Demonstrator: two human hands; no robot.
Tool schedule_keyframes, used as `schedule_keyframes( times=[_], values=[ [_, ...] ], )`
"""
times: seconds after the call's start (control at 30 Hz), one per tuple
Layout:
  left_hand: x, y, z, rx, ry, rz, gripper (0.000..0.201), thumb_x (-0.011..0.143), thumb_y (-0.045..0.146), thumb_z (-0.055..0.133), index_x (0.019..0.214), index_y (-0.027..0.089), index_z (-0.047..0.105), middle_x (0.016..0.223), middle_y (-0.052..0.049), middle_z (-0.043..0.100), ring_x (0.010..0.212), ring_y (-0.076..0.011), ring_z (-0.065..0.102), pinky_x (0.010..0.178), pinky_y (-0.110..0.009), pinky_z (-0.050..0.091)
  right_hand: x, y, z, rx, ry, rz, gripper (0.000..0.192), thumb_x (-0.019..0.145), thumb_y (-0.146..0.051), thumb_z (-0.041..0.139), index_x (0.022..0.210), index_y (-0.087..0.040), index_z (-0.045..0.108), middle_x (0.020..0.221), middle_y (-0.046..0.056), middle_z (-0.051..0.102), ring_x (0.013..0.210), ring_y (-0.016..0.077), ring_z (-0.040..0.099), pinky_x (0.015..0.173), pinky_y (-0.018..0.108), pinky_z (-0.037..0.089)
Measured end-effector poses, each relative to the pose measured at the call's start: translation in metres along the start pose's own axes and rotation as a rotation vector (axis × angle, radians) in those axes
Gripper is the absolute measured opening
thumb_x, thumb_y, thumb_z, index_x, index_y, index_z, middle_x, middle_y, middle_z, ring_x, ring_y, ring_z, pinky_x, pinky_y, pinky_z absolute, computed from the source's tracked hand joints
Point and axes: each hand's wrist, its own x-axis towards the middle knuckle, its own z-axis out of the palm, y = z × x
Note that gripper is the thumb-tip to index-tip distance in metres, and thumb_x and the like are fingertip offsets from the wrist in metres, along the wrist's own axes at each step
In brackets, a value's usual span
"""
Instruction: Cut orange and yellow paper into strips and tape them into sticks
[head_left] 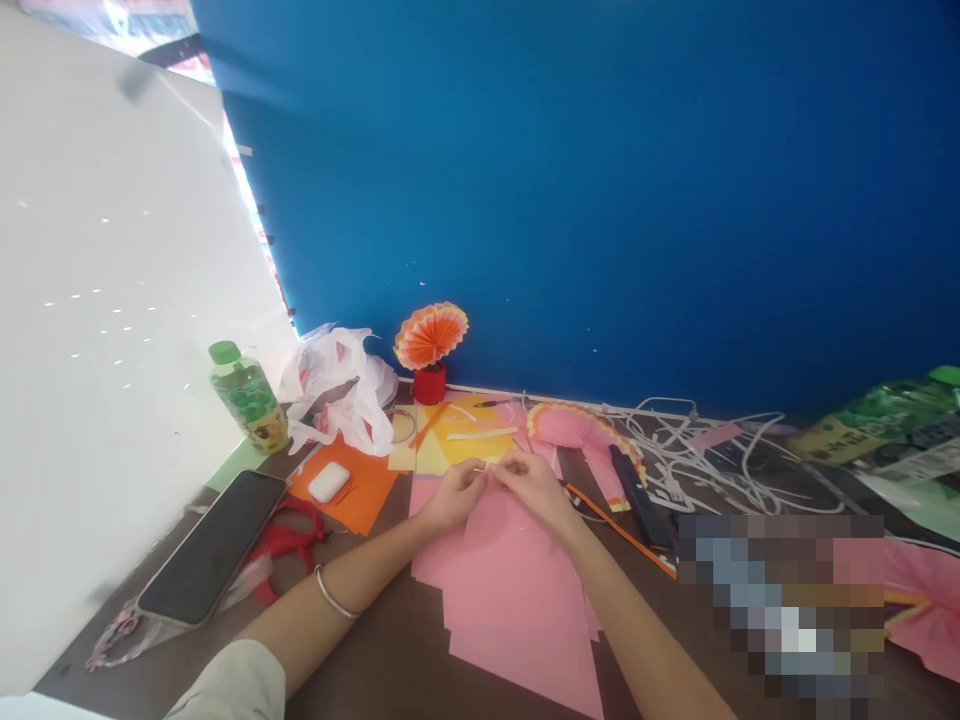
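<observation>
My left hand (461, 495) and my right hand (536, 490) meet above the pink paper sheets (517, 600), fingertips pinched close together. Between them shows a small pale strip (489, 467), mostly hidden by the fingers; its exact kind is too small to tell. Just beyond the hands are yellow sheets (431, 455) with thin pale paper strips (484, 435) and an orange strip (430, 427) on them. A folded pink paper fan (574, 427) with a yellow and orange edge lies to the right of them.
At left are a phone (214, 545), red scissors (289, 530), a white earphone case (328, 482) on orange paper (367, 495), a green-capped bottle (251, 395) and a plastic bag (349, 385). An orange paper flower (431, 337) stands by the blue wall. White cables (720, 470) tangle at right.
</observation>
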Motion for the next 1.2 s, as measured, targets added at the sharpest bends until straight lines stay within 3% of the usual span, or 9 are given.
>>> schedule_keyframes(
  times=[0.27, 0.37, 0.47, 0.7, 0.83, 1.0, 1.1, 1.2],
  values=[
    [0.001, 0.003, 0.001, -0.046, 0.054, 0.014, 0.024, 0.080, 0.030, 0.042, 0.074, 0.015, 0.060, 0.075, -0.002, 0.060, 0.075, -0.0147, 0.053, 0.071, -0.025, 0.040, -0.002, -0.002, -0.001, -0.016, -0.007, 0.008, 0.023, 0.064, -0.038, 0.060, 0.056, -0.017, 0.057, 0.057, 0.000, 0.055, 0.058, 0.0149, 0.051, 0.057, 0.026, 0.038],
    [0.000, 0.007, 0.002, -0.026, 0.077, 0.004, 0.031, 0.080, 0.032, 0.042, 0.055, 0.015, 0.048, 0.055, 0.003, 0.044, 0.055, -0.0098, 0.041, 0.055, -0.022, 0.033, -0.005, -0.004, 0.000, -0.031, -0.006, 0.010, 0.024, 0.065, -0.039, 0.060, 0.054, -0.017, 0.055, 0.056, -0.001, 0.054, 0.057, 0.0144, 0.050, 0.055, 0.026, 0.038],
    [-0.002, 0.007, 0.002, 0.002, 0.087, 0.002, 0.037, 0.079, 0.033, 0.041, 0.049, 0.017, 0.030, 0.050, 0.005, 0.024, 0.049, -0.0066, 0.024, 0.048, -0.021, 0.020, -0.009, -0.007, -0.002, -0.046, -0.025, 0.037, 0.026, 0.066, -0.039, 0.060, 0.054, -0.017, 0.056, 0.055, 0.000, 0.056, 0.057, 0.0142, 0.051, 0.055, 0.026, 0.038],
    [-0.007, 0.002, 0.003, 0.078, 0.132, 0.045, 0.039, 0.081, 0.037, 0.039, 0.053, 0.018, 0.020, 0.053, 0.005, 0.017, 0.051, -0.0066, 0.016, 0.048, -0.023, 0.014, -0.010, -0.008, -0.014, 0.007, -0.123, 0.213, 0.022, 0.060, -0.033, 0.069, 0.070, -0.014, 0.066, 0.064, 0.004, 0.066, 0.058, 0.0157, 0.059, 0.055, 0.025, 0.045],
    [-0.007, 0.002, 0.003, 0.108, 0.206, 0.042, 0.042, 0.082, 0.041, 0.039, 0.054, 0.019, 0.017, 0.053, 0.005, 0.015, 0.050, -0.0069, 0.015, 0.048, -0.024, 0.012, -0.012, -0.008, -0.023, 0.017, -0.022, 0.277, 0.026, 0.054, -0.021, 0.071, 0.078, -0.013, 0.063, 0.059, 0.003, 0.064, 0.051, 0.0147, 0.060, 0.047, 0.023, 0.046],
    [-0.008, 0.006, 0.003, 0.101, 0.325, 0.013, 0.043, 0.081, 0.044, 0.039, 0.054, 0.019, 0.016, 0.054, 0.005, 0.013, 0.051, -0.0072, 0.013, 0.048, -0.024, 0.010, -0.020, -0.010, -0.029, 0.096, 0.166, 0.193, 0.018, 0.055, -0.020, 0.066, 0.071, -0.015, 0.062, 0.054, 0.000, 0.060, 0.042, 0.0120, 0.054, 0.033, 0.019, 0.038],
    [-0.011, 0.009, 0.003, 0.063, 0.407, 0.010, 0.043, 0.081, 0.045, 0.039, 0.054, 0.019, 0.018, 0.055, 0.005, 0.014, 0.051, -0.0073, 0.014, 0.047, -0.023, 0.011, -0.019, -0.012, -0.025, 0.163, 0.268, 0.114, 0.018, 0.056, -0.023, 0.063, 0.072, -0.015, 0.060, 0.058, 0.000, 0.060, 0.048, 0.0131, 0.057, 0.041, 0.022, 0.045],
    [-0.015, 0.013, 0.002, -0.004, 0.562, -0.022, 0.045, 0.079, 0.048, 0.042, 0.052, 0.019, 0.023, 0.053, 0.005, 0.016, 0.050, -0.0072, 0.018, 0.046, -0.021, 0.016, -0.010, -0.017, -0.017, 0.209, 0.316, 0.041, 0.021, 0.057, -0.026, 0.062, 0.075, -0.016, 0.057, 0.066, 0.002, 0.062, 0.060, 0.0150, 0.060, 0.055, 0.027, 0.051]
  ],
)
